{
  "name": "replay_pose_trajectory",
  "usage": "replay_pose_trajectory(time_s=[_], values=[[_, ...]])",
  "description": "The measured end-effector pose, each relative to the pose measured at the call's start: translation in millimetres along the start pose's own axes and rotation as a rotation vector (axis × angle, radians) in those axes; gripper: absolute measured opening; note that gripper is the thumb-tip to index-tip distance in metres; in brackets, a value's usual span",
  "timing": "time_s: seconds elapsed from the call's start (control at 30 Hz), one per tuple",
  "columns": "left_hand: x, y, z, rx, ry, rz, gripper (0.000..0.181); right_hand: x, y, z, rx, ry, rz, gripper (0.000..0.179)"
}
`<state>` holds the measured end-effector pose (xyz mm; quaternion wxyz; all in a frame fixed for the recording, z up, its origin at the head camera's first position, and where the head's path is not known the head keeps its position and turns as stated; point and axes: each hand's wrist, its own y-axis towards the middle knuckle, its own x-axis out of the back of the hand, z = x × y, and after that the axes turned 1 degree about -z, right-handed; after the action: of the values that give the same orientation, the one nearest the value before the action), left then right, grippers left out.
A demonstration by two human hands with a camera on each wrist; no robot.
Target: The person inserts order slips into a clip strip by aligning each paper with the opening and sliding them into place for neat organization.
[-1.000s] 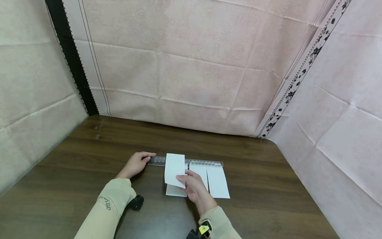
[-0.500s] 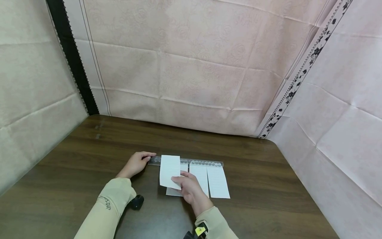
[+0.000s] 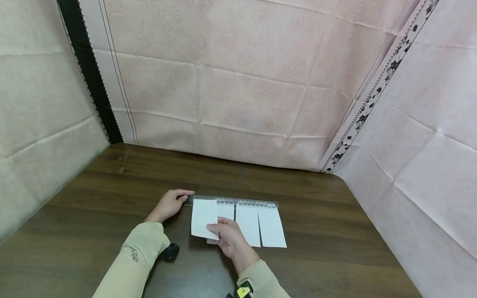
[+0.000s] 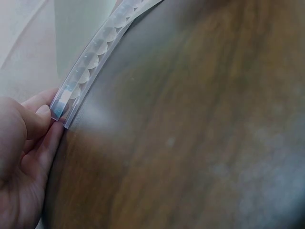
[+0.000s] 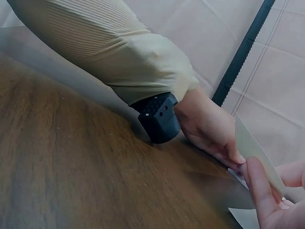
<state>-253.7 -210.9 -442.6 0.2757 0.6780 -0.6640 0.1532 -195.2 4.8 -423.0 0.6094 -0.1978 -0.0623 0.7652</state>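
Observation:
A long clear plastic strip with a row of round shapes along it lies across the table. My left hand pinches its left end; in the left wrist view the thumb is at the end of the strip. My right hand holds a white paper card between thumb and fingers, upright-looking in the right wrist view. The held card overlaps the left part of the strip in the head view. Below the strip lie three white cards side by side: a left one partly hidden, a middle one and a right one.
The brown wooden table extends on all sides of the cards. Pale cloth hangs behind it and at both sides. A black wrist device sits at my left cuff, close over the table.
My right hand has carried the white card left and slightly toward me along the strip. My left hand and the cards on the table have stayed in place.

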Motion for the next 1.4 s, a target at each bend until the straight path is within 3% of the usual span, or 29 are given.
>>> replay_pose_trajectory(time_s=[0.3, 0.73, 1.4], values=[[1.2, -1.5, 1.4, 0.020, -0.006, 0.001, 0.028, -7, -2.6, -3, -0.001, 0.000, 0.025, 0.040], [0.0, -2.8, -1.0, -0.006, 0.006, -0.019, 0.027, -20, -0.1, -10, -0.007, -0.001, 0.051, 0.031], [-1.0, -3.0, -3.4, 0.052, -0.019, -0.015, 0.028, -32, 7.3, -8, -0.011, 0.023, 0.063, 0.033]])
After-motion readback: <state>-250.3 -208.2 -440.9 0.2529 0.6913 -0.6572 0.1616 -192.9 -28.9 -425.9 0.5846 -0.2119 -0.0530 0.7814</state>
